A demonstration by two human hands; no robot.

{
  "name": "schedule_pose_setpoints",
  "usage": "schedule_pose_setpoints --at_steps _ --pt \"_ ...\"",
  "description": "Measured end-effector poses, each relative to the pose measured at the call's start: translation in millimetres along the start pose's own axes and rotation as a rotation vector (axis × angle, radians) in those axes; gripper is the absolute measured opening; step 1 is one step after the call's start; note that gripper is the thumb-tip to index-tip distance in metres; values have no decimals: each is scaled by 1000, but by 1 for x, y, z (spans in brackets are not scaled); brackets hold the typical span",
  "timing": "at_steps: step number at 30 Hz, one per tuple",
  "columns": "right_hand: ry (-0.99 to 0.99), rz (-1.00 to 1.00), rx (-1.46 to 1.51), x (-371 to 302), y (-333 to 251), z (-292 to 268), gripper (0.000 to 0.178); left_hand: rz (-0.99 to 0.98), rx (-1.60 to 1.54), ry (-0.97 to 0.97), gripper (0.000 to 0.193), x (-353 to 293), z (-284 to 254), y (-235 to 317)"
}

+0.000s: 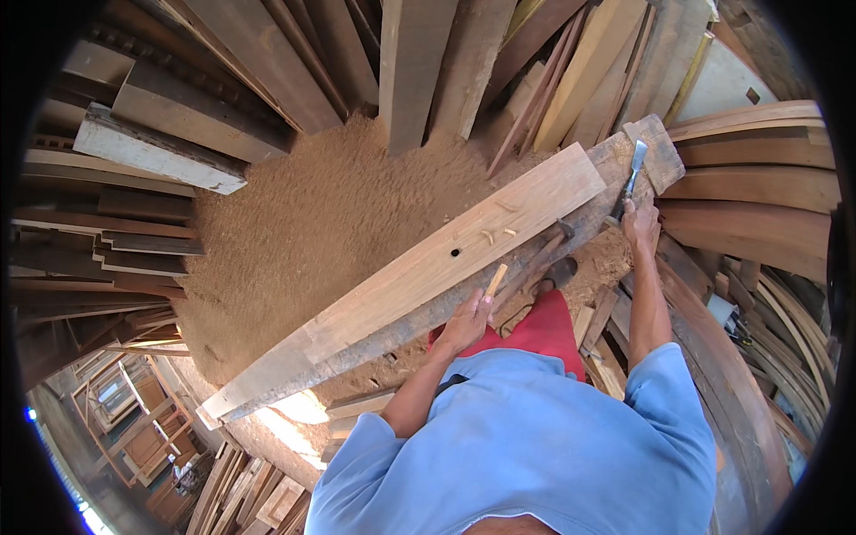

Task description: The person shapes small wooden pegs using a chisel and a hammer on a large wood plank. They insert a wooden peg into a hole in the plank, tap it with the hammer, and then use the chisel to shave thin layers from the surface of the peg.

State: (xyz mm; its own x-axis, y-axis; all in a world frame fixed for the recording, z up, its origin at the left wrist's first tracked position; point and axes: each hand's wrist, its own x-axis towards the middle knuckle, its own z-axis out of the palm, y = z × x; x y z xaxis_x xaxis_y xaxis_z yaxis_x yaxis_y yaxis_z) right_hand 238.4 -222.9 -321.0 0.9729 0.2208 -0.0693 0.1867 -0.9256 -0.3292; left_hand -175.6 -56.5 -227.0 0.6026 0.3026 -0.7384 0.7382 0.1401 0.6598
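My left hand is closed round a short pale wooden stick, which points up and away over the near edge of the workbench. My right hand, near the bench's right end, is closed on a chisel with its broad metal blade pointing away from me. A long pale plank lies slantwise along the bench. In its face is a dark round hole, and small wood pieces lie to the right of it. A hammer rests between the plank and me.
The worn workbench runs from lower left to upper right. Sawdust covers the floor beyond it. Upright boards lean at the back, stacked timber stands left, and curved planks lie close by my right arm.
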Motion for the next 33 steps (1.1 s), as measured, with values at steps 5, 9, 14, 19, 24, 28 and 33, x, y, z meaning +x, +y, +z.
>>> schedule_pose_setpoints --at_steps 5,9,14,19,24,28,33 --pt "-253 -36 -63 12 18 27 59 -33 -73 36 35 -5 8 13" --pt "-161 -48 -96 -14 -15 14 61 22 -144 72 32 -2 17 11" --pt "-277 32 193 6 1 -4 50 19 -339 10 31 8 20 11" --pt "-241 46 501 -49 -23 -44 28 58 -395 39 32 8 15 21" --pt "-231 24 1140 -165 -107 -120 29 142 -539 28 36 -11 -5 58" --pt "-434 111 1566 -215 -147 -165 33 240 -672 -27 36 -22 -22 86" --pt "-561 136 1665 -242 -191 -188 30 367 -791 -144 33 -30 -43 112"
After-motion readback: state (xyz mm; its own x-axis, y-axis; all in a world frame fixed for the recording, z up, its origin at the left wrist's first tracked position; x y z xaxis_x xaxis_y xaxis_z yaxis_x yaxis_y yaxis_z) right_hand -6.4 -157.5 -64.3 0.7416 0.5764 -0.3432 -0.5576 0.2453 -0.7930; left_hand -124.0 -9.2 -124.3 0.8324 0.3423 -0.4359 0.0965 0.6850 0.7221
